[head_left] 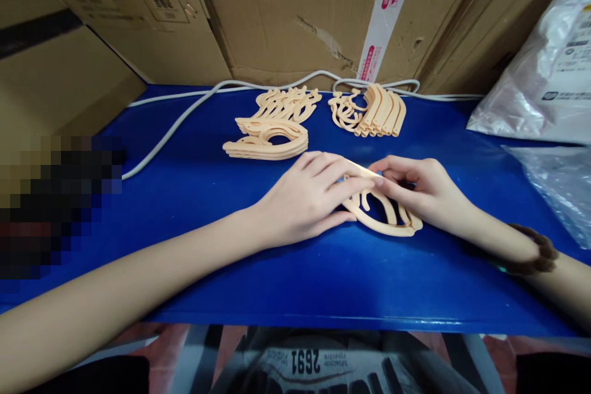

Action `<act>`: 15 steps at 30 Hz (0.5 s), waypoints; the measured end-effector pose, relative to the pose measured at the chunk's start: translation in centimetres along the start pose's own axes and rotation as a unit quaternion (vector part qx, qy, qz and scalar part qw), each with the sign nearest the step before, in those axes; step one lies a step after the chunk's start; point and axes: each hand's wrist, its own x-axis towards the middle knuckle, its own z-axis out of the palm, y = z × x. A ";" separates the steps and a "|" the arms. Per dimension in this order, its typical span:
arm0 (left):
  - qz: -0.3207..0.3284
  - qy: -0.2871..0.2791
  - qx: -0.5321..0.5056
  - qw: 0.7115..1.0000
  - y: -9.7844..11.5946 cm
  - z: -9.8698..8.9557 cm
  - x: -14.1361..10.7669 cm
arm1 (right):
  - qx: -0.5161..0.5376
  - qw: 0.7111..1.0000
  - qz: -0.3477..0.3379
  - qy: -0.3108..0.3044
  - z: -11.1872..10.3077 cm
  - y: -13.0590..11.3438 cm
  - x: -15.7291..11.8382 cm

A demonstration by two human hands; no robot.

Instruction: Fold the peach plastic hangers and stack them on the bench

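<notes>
Beige curved plastic pieces (385, 225) lie low over the blue table, between my two hands. My left hand (314, 197) is closed on their left end, palm down, its fingers laid across the top edge. My right hand (420, 188) pinches their upper right side with thumb and fingers, the thumb tip close to my left fingertips. Behind my left hand sits a stack of beige folded pieces (268, 144). Farther back are a group of thin beige hook pieces (289, 103) and, to the right, a row of curved beige arms (381, 111) beside more hooks (344, 112).
Cardboard boxes (295, 18) stand along the back of the blue table (300, 283). A white cable (180, 126) runs along the back and down the left side. Plastic-wrapped packages (545, 86) lie at the right. Something dark and pixelated is at the left edge.
</notes>
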 end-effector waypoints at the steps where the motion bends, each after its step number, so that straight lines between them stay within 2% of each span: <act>1: -0.016 -0.001 -0.006 1.000 -0.1 -0.1 0.0 | 0.011 1.000 0.004 0.005 0.0 0.0 0.0; 8: -0.079 -0.015 -0.039 0.996 -0.4 -0.4 0.1 | 0.060 0.996 0.033 0.052 0.3 -0.3 -0.3; 15: -0.070 -0.024 -0.074 0.994 0.0 -0.4 0.2 | 0.081 0.992 0.030 0.087 0.5 -0.6 -0.4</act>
